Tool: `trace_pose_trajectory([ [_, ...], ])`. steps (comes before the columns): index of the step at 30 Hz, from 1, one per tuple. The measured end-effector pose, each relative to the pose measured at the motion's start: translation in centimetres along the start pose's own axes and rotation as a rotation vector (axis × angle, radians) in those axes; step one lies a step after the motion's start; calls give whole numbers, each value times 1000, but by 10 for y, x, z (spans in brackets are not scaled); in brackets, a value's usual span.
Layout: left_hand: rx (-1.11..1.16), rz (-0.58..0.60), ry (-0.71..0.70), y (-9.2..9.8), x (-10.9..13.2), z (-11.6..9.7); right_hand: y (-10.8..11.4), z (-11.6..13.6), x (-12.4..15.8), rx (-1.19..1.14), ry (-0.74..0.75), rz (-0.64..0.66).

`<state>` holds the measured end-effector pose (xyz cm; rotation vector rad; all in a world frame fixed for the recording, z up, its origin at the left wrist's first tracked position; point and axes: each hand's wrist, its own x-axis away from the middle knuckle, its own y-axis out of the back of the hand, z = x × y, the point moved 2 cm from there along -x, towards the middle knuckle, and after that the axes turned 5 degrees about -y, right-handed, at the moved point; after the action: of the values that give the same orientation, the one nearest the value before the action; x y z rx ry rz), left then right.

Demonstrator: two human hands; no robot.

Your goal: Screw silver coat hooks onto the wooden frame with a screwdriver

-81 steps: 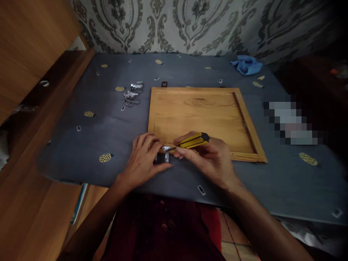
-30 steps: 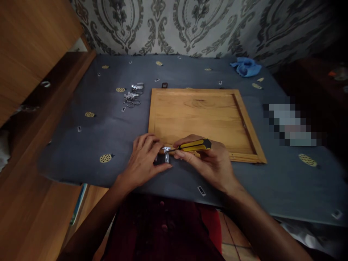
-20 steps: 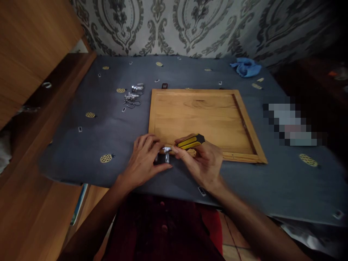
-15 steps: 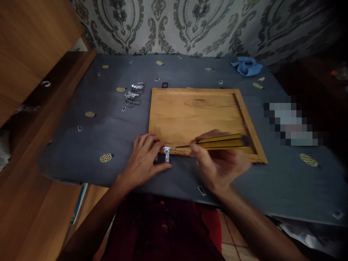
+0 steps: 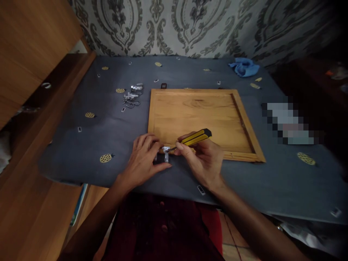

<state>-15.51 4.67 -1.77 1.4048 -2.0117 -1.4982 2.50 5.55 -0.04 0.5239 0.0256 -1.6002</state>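
Note:
A framed wooden panel (image 5: 192,116) lies on the cloth-covered table, its raised border facing up. At its near left corner a silver metal hinge (image 5: 166,155) sits on the border and sticks out over the near edge. My left hand (image 5: 144,154) grips this hinge, with the thumb in front and the fingers bent over the border; part of the hinge is hidden by them. My right hand (image 5: 202,157) holds a screwdriver (image 5: 196,137) by its yellow and black handle, slanted down to the left. Its tip meets the hinge or hovers just beside it.
Several loose metal hinges (image 5: 132,96) lie left of the panel. A blue cloth (image 5: 244,67) is bunched at the back right. A blurred-out object (image 5: 289,121) rests on the right. Wooden furniture (image 5: 35,47) borders the table's left side, and a patterned curtain (image 5: 157,29) hangs behind.
My right hand has moved left with the screwdriver, which now tilts more steeply with its tip at the hinge. My left hand has stayed in place.

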Motion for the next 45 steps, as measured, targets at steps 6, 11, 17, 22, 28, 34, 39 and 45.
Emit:
trace_pose_trajectory([
  [6, -16, -8, -8, 0, 0, 0, 0, -3, -1, 1, -18, 8],
  [11, -4, -16, -9, 0, 0, 0, 1, 1, -2, 69, 58, 1],
  [17, -4, -18, -8, -1, 0, 0, 3, 7, -4, 147, 141, 24],
  [22, 1, -7, 4, -2, 0, 1, 3, 8, -5, 145, 160, 79],
  [28, 6, -18, -9, -1, 0, 1, 8, 8, -8, 75, 94, 149],
  [34, 9, -2, 4, -1, 0, 1, 14, 15, -12, 63, 122, 247],
  [39, 7, -2, -1, -1, 0, 1, 14, 14, -11, 75, 156, 232],
  [45, -16, -9, -13, -2, 1, 2, 9, 9, -5, 109, 164, 81],
])
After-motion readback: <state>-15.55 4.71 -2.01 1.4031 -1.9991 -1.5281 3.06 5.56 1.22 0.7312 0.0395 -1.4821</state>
